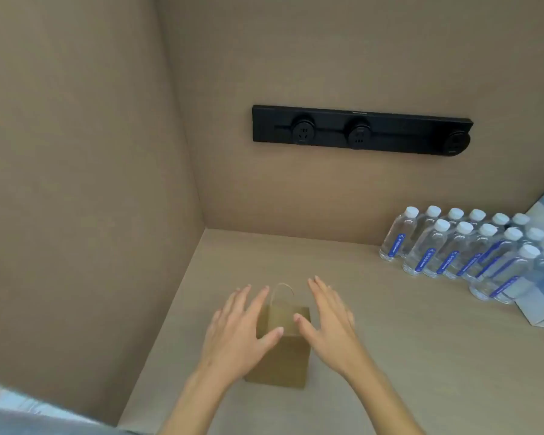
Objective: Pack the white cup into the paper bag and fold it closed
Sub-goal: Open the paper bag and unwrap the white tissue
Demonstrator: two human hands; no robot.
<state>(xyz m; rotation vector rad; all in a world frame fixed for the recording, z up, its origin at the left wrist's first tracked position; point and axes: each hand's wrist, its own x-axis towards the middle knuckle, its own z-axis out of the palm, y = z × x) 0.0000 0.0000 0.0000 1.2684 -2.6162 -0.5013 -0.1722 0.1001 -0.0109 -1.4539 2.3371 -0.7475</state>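
The brown paper bag (283, 350) stands upright on the worktop (405, 356); left hand (239, 331) and right hand (330, 321) flank it, spread flat, grasping nothing.

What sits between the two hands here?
In the head view, the paper bag stands upright on the counter between the left hand and right hand, both open. No cup is visible.

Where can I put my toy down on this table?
Bare spots: behind the paper bag toward the back wall, and between the right hand and the water bottles. It is crowded at the bottles and white box.
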